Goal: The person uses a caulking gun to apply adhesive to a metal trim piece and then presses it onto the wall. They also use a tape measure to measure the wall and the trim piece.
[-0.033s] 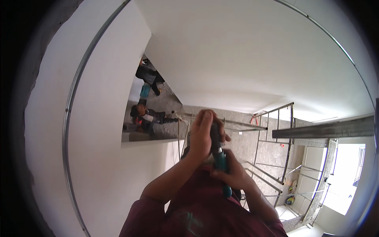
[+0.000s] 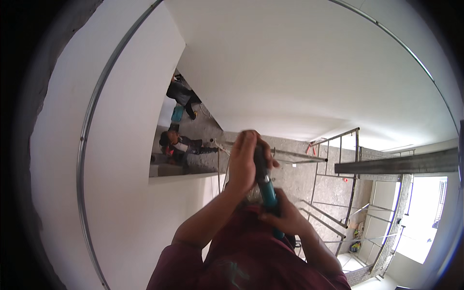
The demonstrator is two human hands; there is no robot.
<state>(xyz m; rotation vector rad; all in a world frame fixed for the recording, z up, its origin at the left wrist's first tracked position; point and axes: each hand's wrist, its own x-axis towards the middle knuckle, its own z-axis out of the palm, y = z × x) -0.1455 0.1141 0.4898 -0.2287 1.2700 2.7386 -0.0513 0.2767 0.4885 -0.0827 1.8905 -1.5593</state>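
In front of my chest I hold a long teal and black power tool (image 2: 267,191), with a silver collar between its two colours. My left hand (image 2: 242,164) is closed round the black upper part, its fingers showing on both sides. Lower down, my right hand (image 2: 289,218) grips the teal body, covering much of it. A bit of the teal lower end shows beneath that hand, against my dark red shirt. The tool's working tip is hidden or cannot be made out.
Metal scaffold frames (image 2: 315,188) stand below to the right, near a grey beam (image 2: 396,160). Thin metal channels (image 2: 83,140) run along the white surfaces. Two people (image 2: 181,145) are on the floor level at left, with a teal case (image 2: 177,113) between them.
My left hand and the tool's black end have shifted slightly up and left. Both hands keep their hold.
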